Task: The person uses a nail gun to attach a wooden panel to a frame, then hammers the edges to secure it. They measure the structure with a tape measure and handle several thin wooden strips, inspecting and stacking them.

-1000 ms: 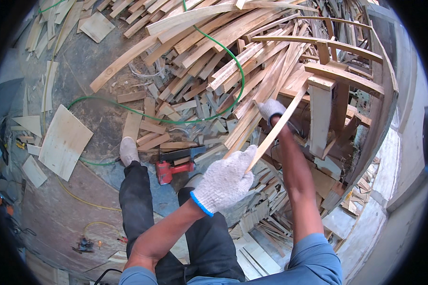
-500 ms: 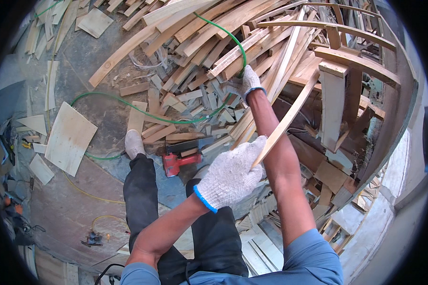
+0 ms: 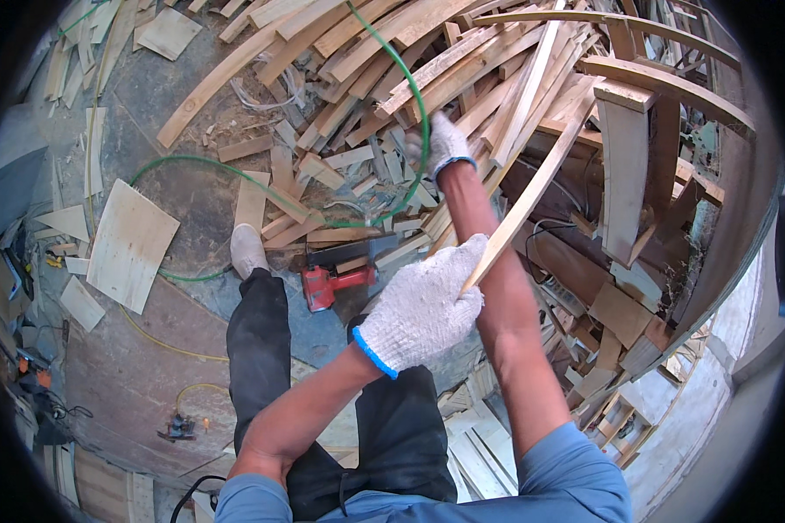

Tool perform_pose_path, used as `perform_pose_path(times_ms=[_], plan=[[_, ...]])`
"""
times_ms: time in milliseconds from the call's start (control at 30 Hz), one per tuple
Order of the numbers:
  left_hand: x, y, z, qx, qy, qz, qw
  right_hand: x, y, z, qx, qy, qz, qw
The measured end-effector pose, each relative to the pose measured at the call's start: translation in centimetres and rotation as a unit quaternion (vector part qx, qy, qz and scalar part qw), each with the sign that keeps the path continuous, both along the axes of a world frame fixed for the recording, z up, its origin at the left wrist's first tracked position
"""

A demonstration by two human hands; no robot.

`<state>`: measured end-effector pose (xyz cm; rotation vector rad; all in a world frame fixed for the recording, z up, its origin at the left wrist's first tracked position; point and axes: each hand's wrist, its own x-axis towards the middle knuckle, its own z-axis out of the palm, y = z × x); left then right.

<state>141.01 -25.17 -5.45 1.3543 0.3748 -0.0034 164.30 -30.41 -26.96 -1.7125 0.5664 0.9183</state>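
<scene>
My left hand (image 3: 423, 305), in a white knit glove with a blue cuff, is closed around the near end of a long, thin wooden strip (image 3: 532, 196). The strip slants up and right across my right forearm toward the curved wooden frame. My right hand (image 3: 449, 144), gloved the same way, reaches out over the wood pile. Its fingers look loosened and are slightly blurred. A green hose (image 3: 425, 131) runs unbroken past the front of these fingers and loops down to the left over the scraps.
Long boards (image 3: 449, 70) and short offcuts (image 3: 323, 170) fill the pile ahead. At right stands a curved wooden frame (image 3: 624, 174). A red power tool (image 3: 327, 286) lies between my feet. Flat panels (image 3: 133, 248) and a yellow cord (image 3: 161, 347) lie at left.
My right hand has shifted slightly down and left, its grip on the green hose loosened. The hose has swung left. My left hand keeps the wooden strip, a little lower.
</scene>
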Motion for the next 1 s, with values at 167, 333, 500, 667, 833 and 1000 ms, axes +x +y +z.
perform_pose_path(times_ms=[167,333,500,667,833,1000], plan=[[-0.3,0.3,-0.4,0.012,0.027,-0.012,0.999,-2.0,2.1,-1.1,0.044,0.062,-0.098,0.992],[-0.2,0.0,-0.1,-0.004,0.022,-0.007,1.000,-0.7,0.3,0.1,0.137,-0.018,-0.107,0.985],[0.0,0.1,-0.1,0.000,0.008,0.030,1.000,-2.2,-1.9,9.4,-0.033,-0.178,-0.028,0.983],[0.4,0.2,0.7,-0.019,0.028,0.004,0.999,-5.5,-8.5,14.0,-0.055,-0.191,-0.004,0.980],[-0.1,-0.6,-0.1,-0.008,0.022,-0.001,1.000,-9.7,-10.5,15.8,-0.077,-0.187,0.002,0.979],[-0.1,-0.9,0.3,-0.001,0.015,-0.006,1.000,-12.6,-12.9,16.5,-0.018,-0.213,-0.058,0.975]])
